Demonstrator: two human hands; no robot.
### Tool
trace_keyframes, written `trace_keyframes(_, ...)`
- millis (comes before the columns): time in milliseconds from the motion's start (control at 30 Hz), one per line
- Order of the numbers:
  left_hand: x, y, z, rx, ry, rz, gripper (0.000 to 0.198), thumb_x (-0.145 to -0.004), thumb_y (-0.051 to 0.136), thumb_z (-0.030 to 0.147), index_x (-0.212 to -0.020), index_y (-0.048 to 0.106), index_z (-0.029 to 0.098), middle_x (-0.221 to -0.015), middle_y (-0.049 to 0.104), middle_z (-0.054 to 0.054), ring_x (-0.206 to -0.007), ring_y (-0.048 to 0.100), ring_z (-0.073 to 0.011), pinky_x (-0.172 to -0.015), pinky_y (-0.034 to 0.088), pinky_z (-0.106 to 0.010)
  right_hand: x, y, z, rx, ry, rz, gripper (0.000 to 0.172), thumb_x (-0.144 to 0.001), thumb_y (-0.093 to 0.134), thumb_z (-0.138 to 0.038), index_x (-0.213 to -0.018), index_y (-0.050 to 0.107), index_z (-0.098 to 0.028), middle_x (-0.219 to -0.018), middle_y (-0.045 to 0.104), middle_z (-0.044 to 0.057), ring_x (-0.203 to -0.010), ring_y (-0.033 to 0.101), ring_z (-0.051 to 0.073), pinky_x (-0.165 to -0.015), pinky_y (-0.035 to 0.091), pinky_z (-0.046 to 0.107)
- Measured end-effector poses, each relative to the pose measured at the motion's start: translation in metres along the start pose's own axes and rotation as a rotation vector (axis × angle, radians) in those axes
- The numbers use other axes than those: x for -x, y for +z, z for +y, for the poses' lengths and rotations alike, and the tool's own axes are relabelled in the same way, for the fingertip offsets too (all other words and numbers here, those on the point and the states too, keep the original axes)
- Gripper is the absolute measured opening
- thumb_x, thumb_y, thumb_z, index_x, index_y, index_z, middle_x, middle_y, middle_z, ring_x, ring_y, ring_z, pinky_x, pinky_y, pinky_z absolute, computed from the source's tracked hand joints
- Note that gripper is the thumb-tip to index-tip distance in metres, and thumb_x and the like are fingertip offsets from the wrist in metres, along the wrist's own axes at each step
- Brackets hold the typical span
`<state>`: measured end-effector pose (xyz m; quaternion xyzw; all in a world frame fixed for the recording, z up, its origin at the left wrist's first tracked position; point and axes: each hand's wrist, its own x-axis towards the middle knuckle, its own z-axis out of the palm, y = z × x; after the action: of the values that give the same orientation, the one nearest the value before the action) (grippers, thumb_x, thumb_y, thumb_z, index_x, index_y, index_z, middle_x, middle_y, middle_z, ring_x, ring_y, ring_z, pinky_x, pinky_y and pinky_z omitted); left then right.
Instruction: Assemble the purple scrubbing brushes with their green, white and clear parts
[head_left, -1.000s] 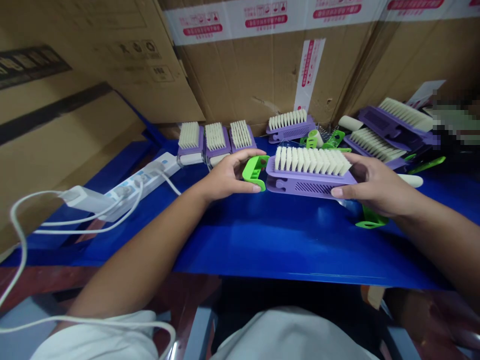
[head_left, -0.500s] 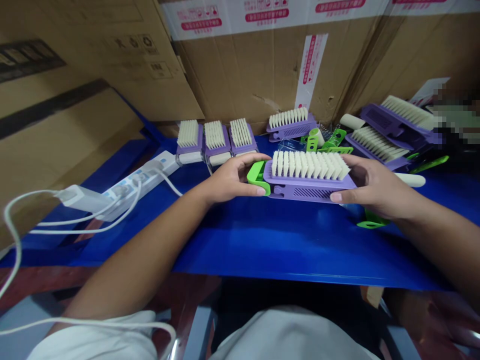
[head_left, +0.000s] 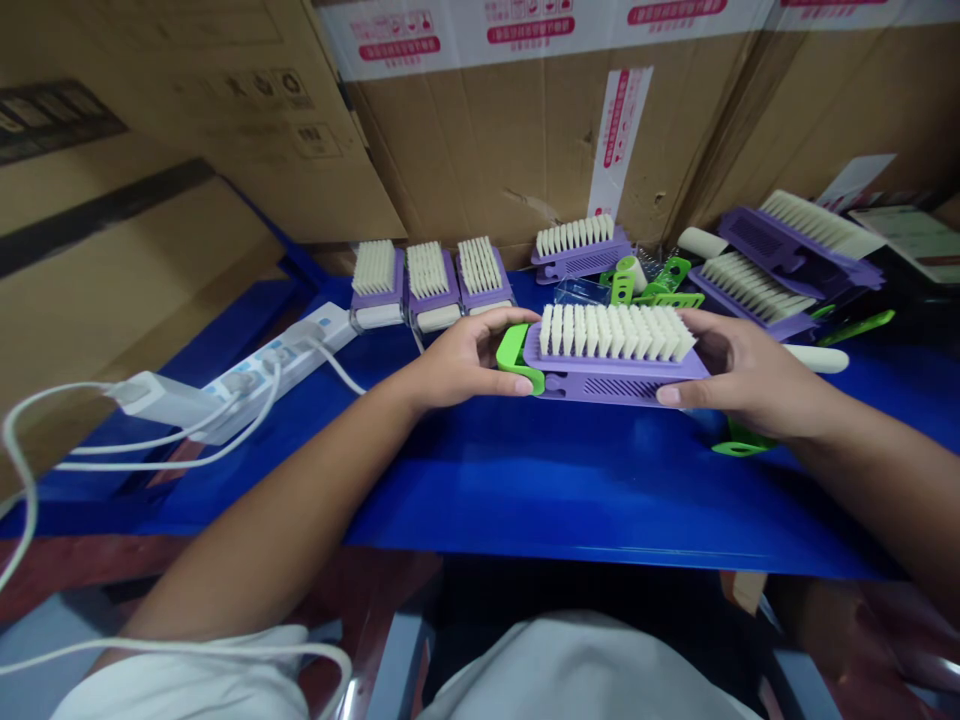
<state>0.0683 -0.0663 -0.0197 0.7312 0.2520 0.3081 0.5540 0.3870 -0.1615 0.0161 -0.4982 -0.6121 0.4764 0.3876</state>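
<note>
A purple brush body (head_left: 607, 385) with rows of cream bristles facing up is held level above the blue table. My left hand (head_left: 469, 358) pinches a green clip-shaped part (head_left: 516, 350) against the body's left end, thumb in front. My right hand (head_left: 750, 375) grips the body's right end, thumb on its front side and fingers behind. Just past the held brush, green plastic parts (head_left: 664, 285) and another purple brush (head_left: 581, 245) lie on the table. Under my right wrist is one more green piece (head_left: 742, 440).
Three purple brushes (head_left: 427, 275) with white rollers stand in a row at the back left. A white power strip (head_left: 262, 370) with cables lies left on the blue table (head_left: 600, 500). Stacked purple brushes (head_left: 780, 255) sit at the right. Cardboard boxes (head_left: 510, 130) line the back.
The green part looks pressed slightly nearer to the purple body's left end. Both hands keep their hold, and the view has shifted very slightly.
</note>
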Motion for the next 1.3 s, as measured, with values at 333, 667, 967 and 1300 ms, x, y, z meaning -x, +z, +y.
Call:
trace_keyframes(333, 0.001, 0.003, 0.0, 0.042, -0.021, 0.006, 0.087, -0.06, 0.108, 0.047, -0.134, 0.071, 0.02, -0.14, 0.073, -0.014, -0.131, 0.072, -0.0333, -0.106, 0.065, -0.046, 0.0, 0.002, 0.001, -0.005, -0.012, 0.007, 0.07, -0.062, 0.106, -0.043, -0.123, 0.078, -0.027, -0.126, 0.086, 0.009, -0.126, 0.079, 0.042, -0.113, 0.064, 0.065)
trace_keyframes(667, 0.001, 0.008, 0.002, -0.033, -0.043, -0.003, 0.102, -0.054, 0.11, 0.045, -0.142, 0.064, 0.019, -0.143, 0.074, -0.015, -0.135, 0.071, -0.0368, -0.116, 0.061, -0.053, 0.002, 0.006, 0.006, -0.025, -0.047, 0.038, 0.072, -0.06, 0.108, -0.037, -0.122, 0.073, -0.029, -0.133, 0.083, 0.008, -0.126, 0.079, 0.039, -0.115, 0.064, 0.063)
trace_keyframes(967, 0.002, 0.008, 0.008, -0.189, -0.04, 0.003, 0.099, -0.06, 0.105, 0.049, -0.144, 0.062, 0.02, -0.138, 0.075, -0.013, -0.128, 0.074, -0.0363, -0.113, 0.06, -0.052, 0.004, 0.01, 0.005, -0.033, -0.085, 0.049, 0.076, -0.058, 0.11, -0.038, -0.122, 0.069, -0.03, -0.13, 0.084, 0.008, -0.121, 0.081, 0.038, -0.11, 0.066, 0.061)
trace_keyframes(1300, 0.006, 0.01, 0.011, -0.194, -0.016, 0.042, 0.093, -0.059, 0.105, 0.046, -0.137, 0.058, 0.024, -0.128, 0.073, -0.008, -0.116, 0.073, -0.0303, -0.1, 0.061, -0.043, 0.008, 0.013, 0.006, 0.017, -0.116, 0.046, 0.075, -0.061, 0.109, -0.043, -0.121, 0.066, -0.031, -0.124, 0.082, 0.006, -0.114, 0.081, 0.036, -0.102, 0.068, 0.054)
